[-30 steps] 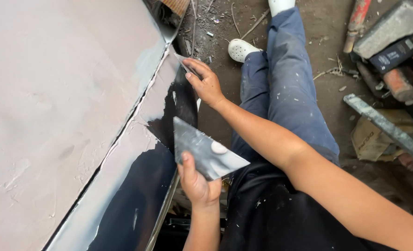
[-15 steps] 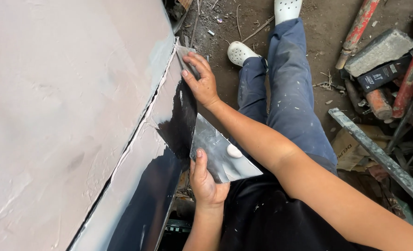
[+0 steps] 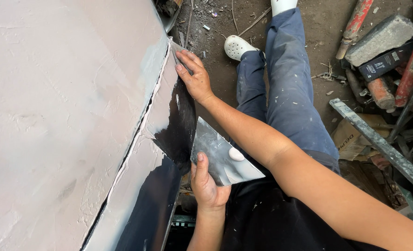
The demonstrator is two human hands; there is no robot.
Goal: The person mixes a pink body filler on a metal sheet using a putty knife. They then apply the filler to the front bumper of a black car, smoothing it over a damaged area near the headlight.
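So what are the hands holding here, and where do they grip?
The left hand holds a flat metal plate by its lower edge, thumb on top. The right hand presses a small spreader against the car panel.

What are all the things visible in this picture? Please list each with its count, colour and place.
panel: 1, pale filler over black, left half
seam: 1, dark, runs slantwise down the panel
metal plate: 1, grey with a white dab of filler, centre, by the panel's edge
spreader: 1, grey, top centre, pressed on the panel's edge
shoe: 1 whole, white, top centre on the dirt
brick: 1, grey, top right
metal bar: 1, grey, right, slanted
red tools: several, top right, piled
trousers: blue, paint-specked, centre
left hand: 1, bottom centre, grip on the metal plate
right hand: 1, top centre, on the spreader
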